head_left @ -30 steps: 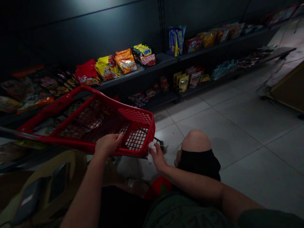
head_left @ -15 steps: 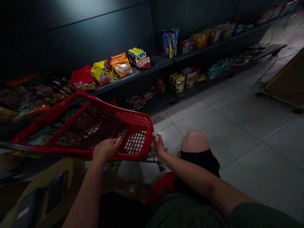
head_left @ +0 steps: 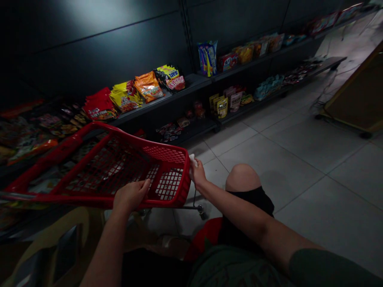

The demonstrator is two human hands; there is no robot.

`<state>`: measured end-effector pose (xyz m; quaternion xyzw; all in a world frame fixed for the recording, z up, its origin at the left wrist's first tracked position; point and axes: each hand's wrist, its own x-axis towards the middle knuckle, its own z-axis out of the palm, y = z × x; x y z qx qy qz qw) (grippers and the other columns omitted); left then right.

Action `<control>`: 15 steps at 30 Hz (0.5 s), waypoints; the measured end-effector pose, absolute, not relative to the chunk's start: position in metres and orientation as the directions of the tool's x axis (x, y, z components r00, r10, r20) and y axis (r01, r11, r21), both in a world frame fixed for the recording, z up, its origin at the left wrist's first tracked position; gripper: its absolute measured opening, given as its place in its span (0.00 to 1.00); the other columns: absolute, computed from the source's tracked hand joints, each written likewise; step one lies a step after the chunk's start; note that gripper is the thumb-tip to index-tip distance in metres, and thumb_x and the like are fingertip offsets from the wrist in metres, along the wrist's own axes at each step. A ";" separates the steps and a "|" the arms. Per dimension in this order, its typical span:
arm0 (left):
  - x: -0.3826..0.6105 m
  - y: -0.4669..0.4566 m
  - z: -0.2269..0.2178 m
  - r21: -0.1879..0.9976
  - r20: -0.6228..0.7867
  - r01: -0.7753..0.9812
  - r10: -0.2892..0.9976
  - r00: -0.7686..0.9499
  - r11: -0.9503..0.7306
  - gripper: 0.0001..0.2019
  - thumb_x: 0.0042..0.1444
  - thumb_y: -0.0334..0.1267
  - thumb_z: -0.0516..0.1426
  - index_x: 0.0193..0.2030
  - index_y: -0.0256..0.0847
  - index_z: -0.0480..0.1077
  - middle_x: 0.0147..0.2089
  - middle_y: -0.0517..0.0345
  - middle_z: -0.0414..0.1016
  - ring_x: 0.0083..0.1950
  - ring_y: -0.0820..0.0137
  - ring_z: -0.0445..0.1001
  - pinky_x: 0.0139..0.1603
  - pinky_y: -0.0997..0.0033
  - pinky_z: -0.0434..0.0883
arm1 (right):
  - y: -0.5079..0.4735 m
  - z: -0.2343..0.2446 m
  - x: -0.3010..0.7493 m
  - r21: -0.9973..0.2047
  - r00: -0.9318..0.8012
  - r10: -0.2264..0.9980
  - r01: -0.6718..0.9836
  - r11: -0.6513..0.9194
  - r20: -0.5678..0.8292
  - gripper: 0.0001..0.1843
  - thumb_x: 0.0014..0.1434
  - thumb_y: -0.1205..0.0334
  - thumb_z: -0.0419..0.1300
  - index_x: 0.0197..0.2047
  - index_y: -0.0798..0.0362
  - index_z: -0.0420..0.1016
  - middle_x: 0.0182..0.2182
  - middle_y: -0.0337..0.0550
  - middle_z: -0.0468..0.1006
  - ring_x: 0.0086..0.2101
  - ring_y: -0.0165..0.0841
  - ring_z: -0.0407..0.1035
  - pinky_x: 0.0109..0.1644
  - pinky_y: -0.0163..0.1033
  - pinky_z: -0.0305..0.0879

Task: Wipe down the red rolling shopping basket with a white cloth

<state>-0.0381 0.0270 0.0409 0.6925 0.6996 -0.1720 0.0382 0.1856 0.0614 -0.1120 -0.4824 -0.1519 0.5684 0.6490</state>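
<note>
A red plastic shopping cart (head_left: 176,199) with a lattice basket stands in front of me. My left hand (head_left: 130,196) is closed over its near side rim, the thumb on top and the other fingers hidden behind the edge. At the cart's right end, my right hand (head_left: 198,173) grips a crumpled white cloth (head_left: 193,160) and presses it against the outer face, close to the top rim. Most of the cloth is covered by the fingers. Below that end shows a caster wheel (head_left: 201,211).
Behind the cart, a dark shelf (head_left: 197,83) carries instant noodle packs (head_left: 149,85) and snack bags. More pouches (head_left: 222,107) sit on the lower level. At lower left is a yellowish stool-like seat (head_left: 80,219) with a phone (head_left: 66,247). A brown panel on wheels (head_left: 356,99) stands right.
My right hand has moved up the cart's end with the cloth, now near the top rim. My left hand keeps its place on the side rim. The view has shifted slightly.
</note>
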 end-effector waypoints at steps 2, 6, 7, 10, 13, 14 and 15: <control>-0.037 0.028 0.041 -0.194 -0.290 0.981 0.956 -0.047 -0.011 0.32 0.63 0.59 0.35 0.51 0.54 0.77 0.44 0.50 0.82 0.44 0.55 0.79 0.36 0.66 0.65 | 0.024 -0.106 0.172 -0.835 0.308 0.899 -0.541 -0.103 -0.310 0.21 0.54 0.51 0.60 0.50 0.48 0.69 0.37 0.37 0.76 0.34 0.30 0.69 0.38 0.34 0.66; -0.040 0.029 0.039 -0.191 -0.293 0.981 0.955 -0.040 -0.018 0.32 0.63 0.59 0.35 0.48 0.54 0.78 0.43 0.51 0.82 0.44 0.57 0.79 0.36 0.68 0.65 | -0.060 -0.111 0.151 -0.872 0.128 0.968 -0.471 -0.131 -0.215 0.15 0.56 0.54 0.61 0.46 0.49 0.72 0.35 0.37 0.76 0.34 0.32 0.69 0.38 0.34 0.65; -0.041 0.028 0.039 -0.190 -0.298 0.981 0.954 -0.032 -0.026 0.32 0.63 0.59 0.35 0.48 0.54 0.78 0.43 0.52 0.82 0.44 0.57 0.79 0.36 0.68 0.65 | -0.068 -0.112 0.150 -0.868 0.083 0.972 -0.473 -0.155 -0.219 0.15 0.55 0.54 0.61 0.45 0.49 0.73 0.33 0.37 0.76 0.32 0.31 0.68 0.36 0.34 0.65; -0.043 0.027 0.038 -0.192 -0.298 0.980 0.954 -0.005 -0.055 0.31 0.63 0.58 0.35 0.49 0.54 0.78 0.44 0.52 0.82 0.45 0.58 0.79 0.37 0.68 0.66 | -0.049 -0.109 0.161 -0.870 0.125 0.963 -0.468 -0.157 -0.241 0.13 0.52 0.56 0.62 0.42 0.50 0.73 0.29 0.35 0.73 0.28 0.29 0.65 0.31 0.32 0.62; -0.040 0.027 0.038 -0.183 -0.279 0.981 0.960 0.011 -0.065 0.32 0.63 0.58 0.35 0.49 0.54 0.78 0.45 0.52 0.82 0.46 0.57 0.79 0.37 0.68 0.66 | 0.005 -0.096 0.179 -0.882 0.266 0.938 -0.465 -0.076 -0.221 0.13 0.50 0.58 0.61 0.41 0.50 0.73 0.32 0.36 0.74 0.31 0.29 0.66 0.33 0.32 0.62; -0.038 0.028 0.038 -0.178 -0.279 0.982 0.960 0.009 -0.061 0.32 0.63 0.59 0.35 0.49 0.54 0.78 0.45 0.52 0.82 0.46 0.56 0.79 0.37 0.67 0.66 | 0.020 -0.092 0.184 -0.881 0.301 0.929 -0.470 -0.050 -0.213 0.14 0.50 0.57 0.60 0.41 0.49 0.73 0.33 0.36 0.74 0.32 0.29 0.66 0.33 0.32 0.63; -0.036 0.029 0.038 -0.174 -0.283 0.983 0.959 0.005 -0.057 0.31 0.63 0.59 0.35 0.48 0.54 0.78 0.45 0.52 0.82 0.46 0.56 0.79 0.38 0.67 0.67 | 0.030 -0.088 0.186 -0.880 0.325 0.923 -0.474 -0.028 -0.204 0.15 0.51 0.57 0.60 0.43 0.49 0.73 0.34 0.37 0.75 0.33 0.30 0.67 0.34 0.33 0.64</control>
